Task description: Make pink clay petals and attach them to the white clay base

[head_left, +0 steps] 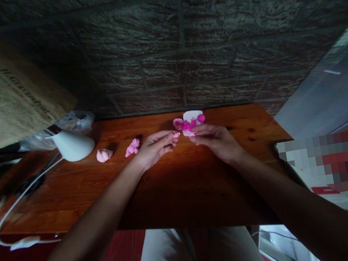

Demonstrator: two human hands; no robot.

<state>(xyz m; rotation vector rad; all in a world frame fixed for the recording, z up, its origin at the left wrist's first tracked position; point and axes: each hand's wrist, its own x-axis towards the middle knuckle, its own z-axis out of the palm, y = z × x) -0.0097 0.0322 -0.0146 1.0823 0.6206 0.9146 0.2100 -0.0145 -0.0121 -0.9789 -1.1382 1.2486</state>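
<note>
My left hand [158,147] is closed in a pinch on a small piece of pink clay [176,135] that pokes out past the thumb and forefinger. Close by, my right hand [215,138] has its thumb and forefinger nearly together; what lies between them, if anything, is too small to make out. Just behind the right fingertips stands a pale pink, cup-like clay shape [193,114] with bright magenta pieces [189,125] on its front. A rounded pink piece [178,123] sits at its left side. To the left of my left hand lie a pink clay lump [133,146] and a paler lump [104,154].
A lamp with a white base [74,145] and printed paper shade [2,83] stands left on the wooden table [171,193], its white cord [22,200] trailing over the edge. A brick wall [144,33] rises behind. Clear plastic wrap [75,122] lies behind the lamp.
</note>
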